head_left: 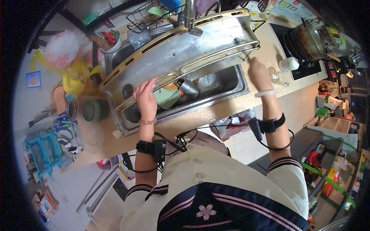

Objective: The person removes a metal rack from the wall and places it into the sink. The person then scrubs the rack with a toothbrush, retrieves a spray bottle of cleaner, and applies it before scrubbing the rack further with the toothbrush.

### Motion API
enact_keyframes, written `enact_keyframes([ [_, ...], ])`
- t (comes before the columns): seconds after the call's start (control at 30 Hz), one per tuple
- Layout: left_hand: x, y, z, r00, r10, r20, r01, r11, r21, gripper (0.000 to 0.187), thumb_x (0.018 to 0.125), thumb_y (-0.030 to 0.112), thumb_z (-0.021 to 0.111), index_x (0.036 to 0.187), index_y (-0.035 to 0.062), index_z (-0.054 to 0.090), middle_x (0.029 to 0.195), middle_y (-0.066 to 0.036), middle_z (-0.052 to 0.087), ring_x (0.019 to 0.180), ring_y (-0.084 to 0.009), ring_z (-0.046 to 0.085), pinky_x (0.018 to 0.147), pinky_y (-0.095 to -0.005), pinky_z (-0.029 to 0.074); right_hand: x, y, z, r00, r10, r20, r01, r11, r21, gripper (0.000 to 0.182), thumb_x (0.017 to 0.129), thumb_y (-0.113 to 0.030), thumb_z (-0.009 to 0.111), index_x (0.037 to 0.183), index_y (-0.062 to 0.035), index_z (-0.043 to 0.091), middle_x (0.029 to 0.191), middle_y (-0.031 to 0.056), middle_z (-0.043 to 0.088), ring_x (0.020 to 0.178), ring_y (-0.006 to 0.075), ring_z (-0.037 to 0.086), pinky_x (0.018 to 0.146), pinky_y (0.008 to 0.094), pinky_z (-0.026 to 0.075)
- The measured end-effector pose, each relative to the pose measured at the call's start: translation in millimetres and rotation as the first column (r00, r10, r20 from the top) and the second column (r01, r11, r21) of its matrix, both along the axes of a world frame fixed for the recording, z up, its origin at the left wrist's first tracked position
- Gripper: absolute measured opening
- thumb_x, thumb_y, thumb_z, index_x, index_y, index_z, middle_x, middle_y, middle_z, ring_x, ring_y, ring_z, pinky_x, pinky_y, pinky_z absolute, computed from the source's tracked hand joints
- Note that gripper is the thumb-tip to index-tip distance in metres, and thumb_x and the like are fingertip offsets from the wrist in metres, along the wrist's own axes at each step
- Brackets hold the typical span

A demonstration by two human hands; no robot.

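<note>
A long metal panel (173,55) with a yellowed, slotted edge lies tilted across the sink (227,96), beneath the faucet (190,17). My left hand (145,96) grips its near edge, fingers curled over the rim. By the panel's right end, my right hand (259,73) is closed; a thin dark piece shows by its fingertips, but I cannot make out what it is. Under the panel, the sink contains a pale green item (167,99) and a perforated metal cup (189,88). The panel hides part of the basin.
A glass jar (280,77) and a white container (289,64) stand right of my right hand, beside the stove with a large pot (306,40). A wire rack (150,17) is behind the sink. A green cup (92,111) stands at left. Cables hang from both wrist straps.
</note>
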State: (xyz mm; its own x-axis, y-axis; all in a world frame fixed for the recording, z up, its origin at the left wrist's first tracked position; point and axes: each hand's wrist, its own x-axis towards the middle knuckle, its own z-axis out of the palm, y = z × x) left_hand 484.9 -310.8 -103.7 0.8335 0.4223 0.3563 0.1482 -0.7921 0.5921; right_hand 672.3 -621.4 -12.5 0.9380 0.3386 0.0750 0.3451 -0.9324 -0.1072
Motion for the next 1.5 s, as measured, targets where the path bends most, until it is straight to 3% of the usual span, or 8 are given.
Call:
enact_keyframes([
  [0.2,-1.3,0.1,6.4,1.0,-0.031,-0.005,0.031,0.999,-0.014,0.032,0.083,0.0,0.045,0.105,0.0149,0.063,0.092,-0.005,0.059,0.088,-0.0241,0.051,0.086,-0.0344,0.034,45.3,-20.3,-3.2,0.948,-0.175,-0.267,0.229,0.956,0.186,0.033,0.091,-0.024,0.04,0.081,0.0039,0.054,0.062,0.0228,0.054,0.055,0.0378,0.054,0.053,0.0451,0.044],
  [0.3,-0.5,-1.2,6.0,1.0,-0.031,0.006,0.031,0.999,-0.013,0.033,0.082,-0.001,0.045,0.106,0.0149,0.063,0.092,-0.005,0.06,0.088,-0.0242,0.051,0.087,-0.0347,0.033,47.1,-38.8,-42.3,0.9,0.414,-0.135,-0.386,0.902,0.194,0.037,0.092,-0.026,0.04,0.086,0.0056,0.057,0.071,0.0283,0.057,0.06,0.0385,0.057,0.052,0.0442,0.044],
  [0.37,0.4,-0.5,2.5,0.999,-0.03,0.045,0.031,0.999,-0.015,0.032,0.081,0.0,0.048,0.104,0.0167,0.064,0.089,-0.004,0.058,0.087,-0.0223,0.05,0.086,-0.0335,0.033,20.4,-9.4,-1.1,0.797,-0.104,-0.595,0.325,0.904,0.277,0.032,0.09,-0.027,0.042,0.081,0.0009,0.056,0.06,0.0143,0.054,0.044,0.0245,0.05,0.041,0.0388,0.039],
  [0.47,0.3,-0.5,1.7,0.997,-0.029,0.065,0.031,0.999,-0.018,0.034,0.079,0.0,0.049,0.104,0.0175,0.064,0.087,-0.003,0.057,0.086,-0.0215,0.05,0.085,-0.0329,0.032,31.8,-29.6,-4.6,0.804,-0.107,-0.585,0.427,0.788,0.443,0.033,0.089,-0.038,0.045,0.067,-0.013,0.045,0.051,-0.0049,0.035,0.039,0.0084,0.031,0.035,0.0269,0.025],
  [0.87,-1.9,0.6,7.8,0.998,-0.021,0.055,0.023,0.999,-0.037,0.041,0.075,-0.006,0.047,0.104,0.0176,0.064,0.087,-0.004,0.058,0.085,-0.0216,0.051,0.084,-0.0324,0.033,13.1,-5.0,7.0,0.328,0.108,-0.938,0.693,0.648,0.317,0.034,0.092,-0.04,0.042,0.069,-0.0146,0.043,0.05,-0.0058,0.029,0.038,0.0078,0.023,0.035,0.024,0.018],
  [1.03,-0.5,1.6,5.6,0.999,-0.033,0.04,0.035,0.998,-0.045,0.042,0.075,-0.007,0.047,0.105,0.0178,0.064,0.087,-0.003,0.057,0.085,-0.0206,0.051,0.085,-0.032,0.032,21.3,-19.0,9.5,0.713,-0.125,-0.69,0.532,0.738,0.416,0.037,0.091,-0.038,0.044,0.072,-0.0071,0.05,0.05,0.0005,0.041,0.036,0.0123,0.034,0.034,0.0291,0.028],
  [1.13,0.1,-0.2,9.0,0.998,-0.038,0.04,0.04,0.998,-0.045,0.043,0.075,-0.007,0.046,0.105,0.0183,0.063,0.086,-0.002,0.057,0.085,-0.0205,0.05,0.085,-0.032,0.032,32.7,-37.4,8.5,0.998,0.004,0.063,0.001,0.998,-0.07,0.035,0.091,-0.026,0.039,0.082,0.0006,0.059,0.072,0.0241,0.061,0.06,0.036,0.062,0.054,0.0454,0.048],
  [1.5,-1.0,1.2,8.4,0.998,-0.043,0.038,0.045,0.998,-0.038,0.041,0.076,-0.005,0.049,0.106,0.019,0.063,0.088,-0.002,0.058,0.085,-0.0211,0.051,0.084,-0.0324,0.032,39.1,-24.0,38.7,0.768,-0.454,-0.451,0.454,0.883,-0.117,0.047,0.094,-0.036,0.039,0.066,-0.0019,0.055,0.048,0.0097,0.049,0.039,0.0232,0.049,0.041,0.0392,0.04],
])
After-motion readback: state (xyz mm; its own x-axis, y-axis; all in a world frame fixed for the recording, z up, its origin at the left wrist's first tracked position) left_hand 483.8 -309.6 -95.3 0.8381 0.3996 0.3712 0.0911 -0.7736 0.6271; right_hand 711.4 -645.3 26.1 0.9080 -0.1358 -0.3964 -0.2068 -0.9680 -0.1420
